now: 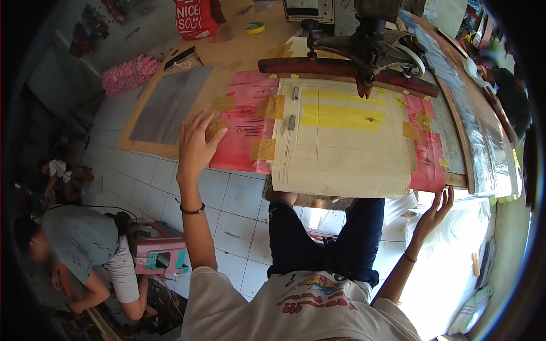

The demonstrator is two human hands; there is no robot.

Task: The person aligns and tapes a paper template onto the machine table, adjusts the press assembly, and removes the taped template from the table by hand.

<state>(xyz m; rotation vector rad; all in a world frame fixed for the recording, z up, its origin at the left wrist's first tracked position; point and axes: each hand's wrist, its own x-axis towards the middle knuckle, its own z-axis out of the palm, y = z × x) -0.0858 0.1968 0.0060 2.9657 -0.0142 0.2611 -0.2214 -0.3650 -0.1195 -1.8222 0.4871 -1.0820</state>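
Note:
My left hand (199, 142) is at the left edge of a red sheet (244, 122), fingers apart and holding nothing. My right hand (436, 211) is just below the right red strip (426, 165), its fingers spread, with nothing in it. Between the hands lies a cream board (347, 165) with yellow strips (341, 111), brown tape and two small grey metal pieces near its left side. Over the board's far edge stands a dark machine head (372, 48) with a red and black bar (307, 67).
A grey sheet (172, 105), pink bundle (131, 74), red bag (194, 20) and yellow tape roll (255, 27) are at the left and back. One person (85, 238) bends beside a pink stool (161, 256); another person (509, 99) is at the far right.

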